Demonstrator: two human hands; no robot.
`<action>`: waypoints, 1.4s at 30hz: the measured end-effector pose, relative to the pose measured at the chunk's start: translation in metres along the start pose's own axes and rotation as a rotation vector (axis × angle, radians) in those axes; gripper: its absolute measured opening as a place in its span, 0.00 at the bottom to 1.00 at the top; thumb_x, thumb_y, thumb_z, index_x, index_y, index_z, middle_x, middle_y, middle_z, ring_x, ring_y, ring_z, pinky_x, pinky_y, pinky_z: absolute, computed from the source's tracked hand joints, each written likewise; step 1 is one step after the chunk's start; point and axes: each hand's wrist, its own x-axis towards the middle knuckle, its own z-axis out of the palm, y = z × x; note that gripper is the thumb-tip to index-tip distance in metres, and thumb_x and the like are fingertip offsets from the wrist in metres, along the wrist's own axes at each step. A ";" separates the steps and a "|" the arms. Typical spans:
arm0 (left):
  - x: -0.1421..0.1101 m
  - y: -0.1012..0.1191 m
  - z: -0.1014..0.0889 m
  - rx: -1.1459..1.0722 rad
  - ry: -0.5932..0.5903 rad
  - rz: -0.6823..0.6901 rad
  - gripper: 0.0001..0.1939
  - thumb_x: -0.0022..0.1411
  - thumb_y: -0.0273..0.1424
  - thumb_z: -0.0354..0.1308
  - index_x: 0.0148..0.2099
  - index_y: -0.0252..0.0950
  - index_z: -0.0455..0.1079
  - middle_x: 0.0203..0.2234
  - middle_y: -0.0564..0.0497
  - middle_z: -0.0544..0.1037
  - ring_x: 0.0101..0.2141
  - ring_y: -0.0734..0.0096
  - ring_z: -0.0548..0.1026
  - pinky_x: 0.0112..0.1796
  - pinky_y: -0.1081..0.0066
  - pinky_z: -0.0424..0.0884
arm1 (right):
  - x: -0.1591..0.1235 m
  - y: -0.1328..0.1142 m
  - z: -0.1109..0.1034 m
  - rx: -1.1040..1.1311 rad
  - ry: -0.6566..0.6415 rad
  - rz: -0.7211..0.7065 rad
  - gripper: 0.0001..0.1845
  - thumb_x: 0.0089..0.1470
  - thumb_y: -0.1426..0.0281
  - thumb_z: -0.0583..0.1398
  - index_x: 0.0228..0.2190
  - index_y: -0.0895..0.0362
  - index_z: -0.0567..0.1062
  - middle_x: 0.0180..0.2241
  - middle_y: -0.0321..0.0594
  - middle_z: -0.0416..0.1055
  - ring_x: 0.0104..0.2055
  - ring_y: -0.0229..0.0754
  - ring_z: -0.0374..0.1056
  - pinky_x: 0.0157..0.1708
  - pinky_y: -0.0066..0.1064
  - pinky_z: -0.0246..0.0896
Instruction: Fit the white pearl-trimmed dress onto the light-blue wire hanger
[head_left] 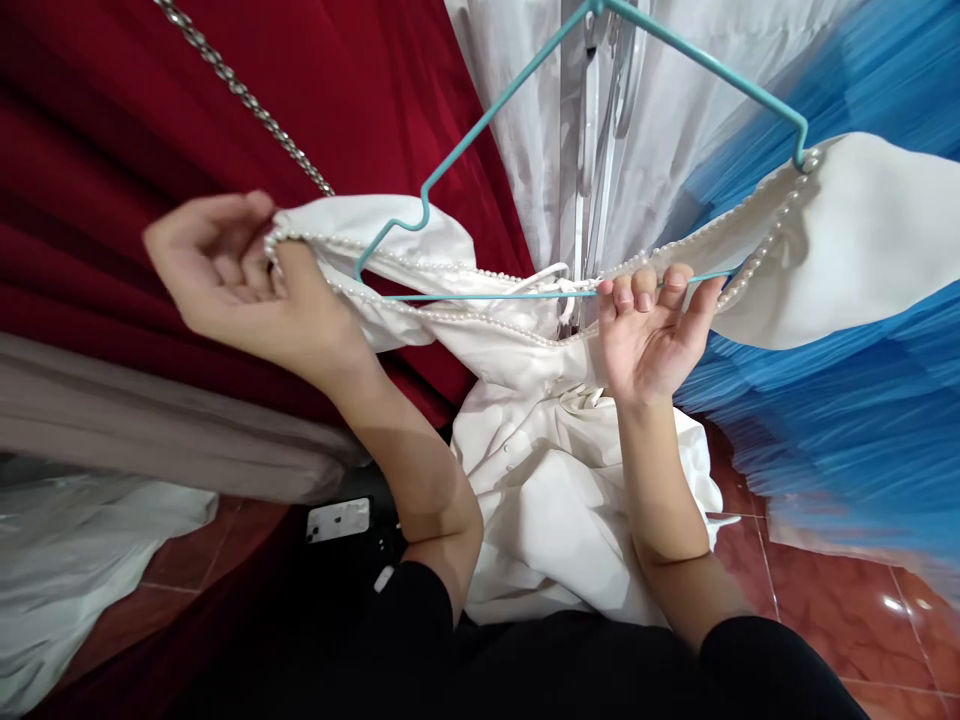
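Note:
A white dress with pearl-trimmed edges hangs in front of me on a light-blue hanger. Its right shoulder piece lies over the hanger's right end. The left shoulder piece is drawn out past the left end. My left hand is closed on that pearl edge, the wrist partly behind the fabric loop and the fingers curled. With bent fingers, my right hand grips the hanger's thin bottom bar near its right end, beside the dress neckline. White laces show at the middle of the neckline.
Dark red fabric hangs at the left with a metal chain before it. Blue tulle spreads on the right. White fabric hangs behind the hanger. A phone lies low at the left, above red floor tiles.

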 end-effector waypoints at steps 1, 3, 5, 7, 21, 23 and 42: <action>-0.007 -0.006 -0.006 0.013 0.031 -0.033 0.17 0.57 0.08 0.55 0.40 0.35 0.72 0.34 0.55 0.77 0.40 0.71 0.79 0.46 0.63 0.76 | 0.000 0.001 0.000 0.000 -0.007 0.000 0.25 0.60 0.42 0.49 0.27 0.47 0.66 0.24 0.34 0.54 0.29 0.41 0.59 0.51 0.47 0.72; -0.029 -0.017 -0.014 0.025 0.078 -0.121 0.11 0.58 0.16 0.64 0.38 0.35 0.69 0.32 0.56 0.75 0.37 0.73 0.78 0.42 0.67 0.75 | 0.001 0.003 0.000 -0.007 0.022 0.020 0.25 0.59 0.41 0.49 0.27 0.47 0.66 0.24 0.34 0.54 0.30 0.41 0.61 0.52 0.49 0.72; -0.054 -0.024 -0.016 0.020 0.059 -0.243 0.10 0.58 0.23 0.69 0.37 0.35 0.69 0.29 0.56 0.75 0.34 0.75 0.77 0.39 0.70 0.74 | 0.001 0.004 0.001 -0.003 0.077 0.037 0.25 0.58 0.41 0.50 0.27 0.48 0.65 0.24 0.34 0.55 0.31 0.42 0.62 0.51 0.50 0.72; -0.075 -0.027 -0.013 0.011 -0.028 -0.383 0.10 0.56 0.27 0.71 0.35 0.34 0.71 0.29 0.55 0.76 0.32 0.75 0.77 0.37 0.72 0.73 | 0.001 0.004 0.002 0.017 0.106 0.045 0.25 0.58 0.41 0.51 0.27 0.48 0.65 0.24 0.34 0.55 0.31 0.42 0.63 0.51 0.50 0.72; -0.107 0.017 0.022 -0.292 -0.593 -0.559 0.12 0.64 0.40 0.65 0.36 0.35 0.74 0.35 0.48 0.81 0.38 0.68 0.80 0.43 0.68 0.76 | -0.006 0.003 0.009 0.197 0.064 0.097 0.21 0.60 0.45 0.53 0.28 0.47 0.70 0.24 0.34 0.54 0.30 0.40 0.61 0.52 0.44 0.72; -0.109 0.011 0.013 -0.218 -0.792 -0.484 0.16 0.56 0.38 0.73 0.41 0.37 0.74 0.46 0.46 0.80 0.51 0.60 0.77 0.56 0.60 0.71 | -0.007 0.003 0.009 0.203 0.059 0.098 0.21 0.59 0.45 0.53 0.28 0.47 0.70 0.25 0.34 0.54 0.31 0.40 0.62 0.52 0.44 0.73; -0.169 -0.131 -0.006 0.507 -0.818 -0.971 0.29 0.48 0.23 0.66 0.55 0.30 0.71 0.37 0.44 0.83 0.43 0.57 0.82 0.49 0.63 0.75 | -0.005 0.002 0.003 0.232 -0.001 0.080 0.22 0.61 0.44 0.52 0.29 0.46 0.71 0.24 0.33 0.53 0.31 0.39 0.63 0.54 0.45 0.72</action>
